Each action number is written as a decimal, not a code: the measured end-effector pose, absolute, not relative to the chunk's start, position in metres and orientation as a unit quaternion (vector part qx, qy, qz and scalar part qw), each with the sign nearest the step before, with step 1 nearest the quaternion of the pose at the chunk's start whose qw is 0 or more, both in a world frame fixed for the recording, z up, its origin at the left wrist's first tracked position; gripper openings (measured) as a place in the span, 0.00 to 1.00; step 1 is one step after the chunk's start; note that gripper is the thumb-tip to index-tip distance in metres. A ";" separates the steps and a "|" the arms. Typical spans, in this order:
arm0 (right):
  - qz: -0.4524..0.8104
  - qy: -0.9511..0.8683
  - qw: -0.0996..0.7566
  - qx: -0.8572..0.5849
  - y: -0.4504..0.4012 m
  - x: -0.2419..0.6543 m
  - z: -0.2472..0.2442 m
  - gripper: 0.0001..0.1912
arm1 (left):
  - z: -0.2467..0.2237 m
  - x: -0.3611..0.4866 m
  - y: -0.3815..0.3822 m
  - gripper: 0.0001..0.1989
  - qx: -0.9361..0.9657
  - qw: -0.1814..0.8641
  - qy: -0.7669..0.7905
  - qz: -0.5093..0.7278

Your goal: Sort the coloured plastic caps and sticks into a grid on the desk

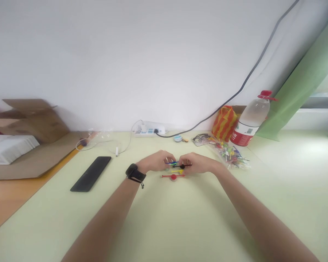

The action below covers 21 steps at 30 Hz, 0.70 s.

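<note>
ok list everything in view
Small pieces: at least 4, red, yellow, blue, black, centre
Clear bag: 1, transparent, right
Bottle: 1, clear, right
Striped bag: 1, red-yellow, beside bottle
Wires: uncountable, black, beside striped bag
Wall: 1, white, back
Power strip: 1, white, against wall
Trinkets: 2, bluish, yellowish, back centre
Thick cable: 1, grey, across wall
Thin cable: 1, white, left
Slab: 1, black, left
Box: 1, brown, far left
Stack: 1, white, in box
Curtain: 1, green, right
Table: 1, pale green, middle
Orange surface: 1, orange, lower left
Wristband: 1, black, left wrist
Left hand: 1, bare, centre
Right hand: 1, bare, centre
</note>
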State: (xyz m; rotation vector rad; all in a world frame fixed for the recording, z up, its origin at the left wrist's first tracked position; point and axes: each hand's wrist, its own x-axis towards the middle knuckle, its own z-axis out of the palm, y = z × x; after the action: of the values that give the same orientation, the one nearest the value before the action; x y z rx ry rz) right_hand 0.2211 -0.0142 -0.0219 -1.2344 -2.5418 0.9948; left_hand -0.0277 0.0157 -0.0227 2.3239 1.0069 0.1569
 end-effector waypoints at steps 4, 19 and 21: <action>0.319 -0.846 0.091 -0.417 -0.013 0.222 -0.024 0.09 | -0.013 -0.020 0.005 0.18 0.869 0.325 0.369 0.051; 0.317 -0.845 0.099 -0.420 -0.008 0.224 -0.031 0.05 | -0.019 -0.004 -0.007 0.12 0.901 0.222 0.371 0.045; 0.314 -0.843 0.099 -0.425 -0.007 0.225 -0.030 0.05 | -0.019 -0.006 -0.006 0.09 0.901 0.241 0.357 0.059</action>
State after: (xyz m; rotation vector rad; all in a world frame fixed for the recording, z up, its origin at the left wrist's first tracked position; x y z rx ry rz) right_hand 0.2249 -0.0070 -0.0301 -1.2564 -2.4928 0.9298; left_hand -0.0064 -0.0058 -0.0189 2.4640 0.9770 0.1601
